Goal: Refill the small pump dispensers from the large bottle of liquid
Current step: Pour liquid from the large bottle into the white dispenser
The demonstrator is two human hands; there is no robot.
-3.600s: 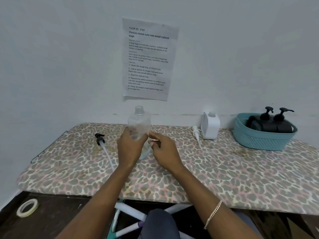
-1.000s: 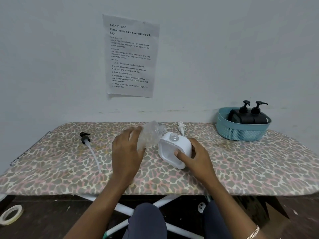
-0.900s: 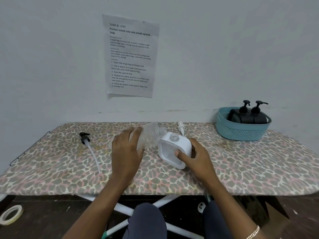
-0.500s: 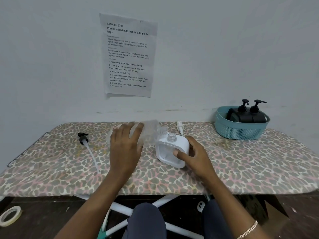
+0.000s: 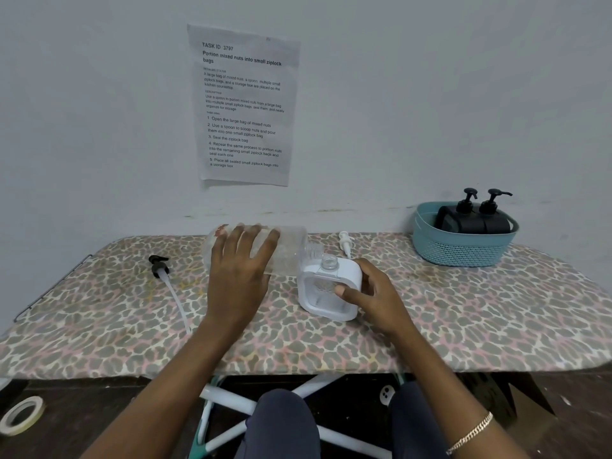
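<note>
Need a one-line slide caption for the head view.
Left hand holds the clear large bottle tipped toward the open neck of the white dispenser, held by the right hand.

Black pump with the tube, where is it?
In the head view, the black pump lies on the left of the table, left of the left hand.

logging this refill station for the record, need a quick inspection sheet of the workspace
surface: table under a leopard-print cover.
job's things: clear bottle tipped near level, its open neck close to the open neck of the white dispenser; black pump and white pump lie loose on the cover; two black dispensers stand in the teal basket.
clutter: tape roll on the floor.
hands: left hand grips the clear bottle from above; right hand holds the white dispenser, thumb on its front.
cables: nothing seen.
surroundings: printed sheet on the wall.
</note>
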